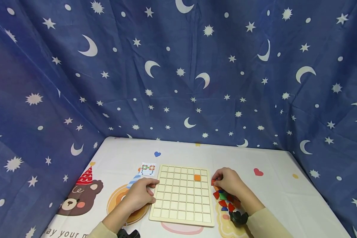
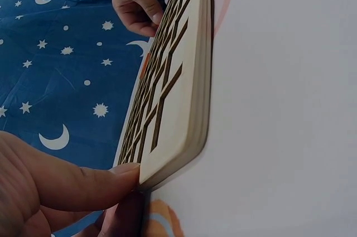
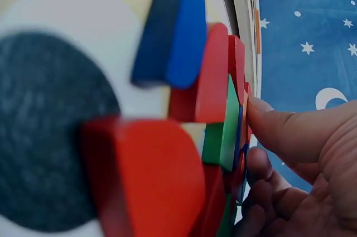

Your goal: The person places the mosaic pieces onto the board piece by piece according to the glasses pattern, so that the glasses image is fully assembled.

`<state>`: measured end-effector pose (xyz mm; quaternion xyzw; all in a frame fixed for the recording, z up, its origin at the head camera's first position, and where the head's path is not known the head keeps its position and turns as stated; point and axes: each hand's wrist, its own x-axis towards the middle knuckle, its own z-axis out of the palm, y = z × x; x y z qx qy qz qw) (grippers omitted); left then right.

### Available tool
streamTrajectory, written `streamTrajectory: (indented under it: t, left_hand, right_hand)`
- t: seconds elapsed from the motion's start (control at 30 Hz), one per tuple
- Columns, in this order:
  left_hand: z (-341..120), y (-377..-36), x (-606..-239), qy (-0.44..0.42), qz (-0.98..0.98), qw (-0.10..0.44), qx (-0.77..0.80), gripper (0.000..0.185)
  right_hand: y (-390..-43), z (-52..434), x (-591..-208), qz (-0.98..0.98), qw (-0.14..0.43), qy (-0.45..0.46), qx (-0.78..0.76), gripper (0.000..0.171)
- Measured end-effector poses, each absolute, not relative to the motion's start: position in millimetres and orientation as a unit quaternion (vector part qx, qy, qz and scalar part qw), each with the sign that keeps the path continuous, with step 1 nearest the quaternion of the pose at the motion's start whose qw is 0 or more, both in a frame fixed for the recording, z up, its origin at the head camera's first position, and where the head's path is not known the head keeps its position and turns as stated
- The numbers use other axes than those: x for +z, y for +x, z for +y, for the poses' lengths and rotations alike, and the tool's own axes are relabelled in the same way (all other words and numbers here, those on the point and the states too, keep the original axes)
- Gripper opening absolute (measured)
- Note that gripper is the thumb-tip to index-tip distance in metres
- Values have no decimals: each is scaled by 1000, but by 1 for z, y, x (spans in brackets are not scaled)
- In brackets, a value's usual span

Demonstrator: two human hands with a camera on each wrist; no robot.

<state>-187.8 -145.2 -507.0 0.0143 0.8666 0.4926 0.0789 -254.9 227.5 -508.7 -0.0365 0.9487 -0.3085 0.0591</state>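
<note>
While the gridded wooden board [image 1: 182, 198] lies flat mid-table, left hand [image 1: 140, 195] pinches its near-left edge; right hand [image 1: 228, 182] pinches a red piece [image 1: 213, 182] over the coloured pile [image 1: 224, 198], right of board.

Only one scrap of print is readable, "ay your m", cut off at the near edge of the counter [image 1: 122, 155] cloth beneath the cartoon bear [image 1: 80, 193].
</note>
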Motion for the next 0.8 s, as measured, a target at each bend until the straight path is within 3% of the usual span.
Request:
streamTrajectory:
  t: [0.23, 0.8]
  left_hand:
    - [-145, -188, -508, 14, 868, 76, 491, 70]
    - [-144, -186, -504, 10, 866, 80, 494, 69]
  right_hand:
    - [-254, 227, -509, 943, 54, -49, -323, 24]
    - [-253, 220, -501, 928, 44, -6, -370, 9]
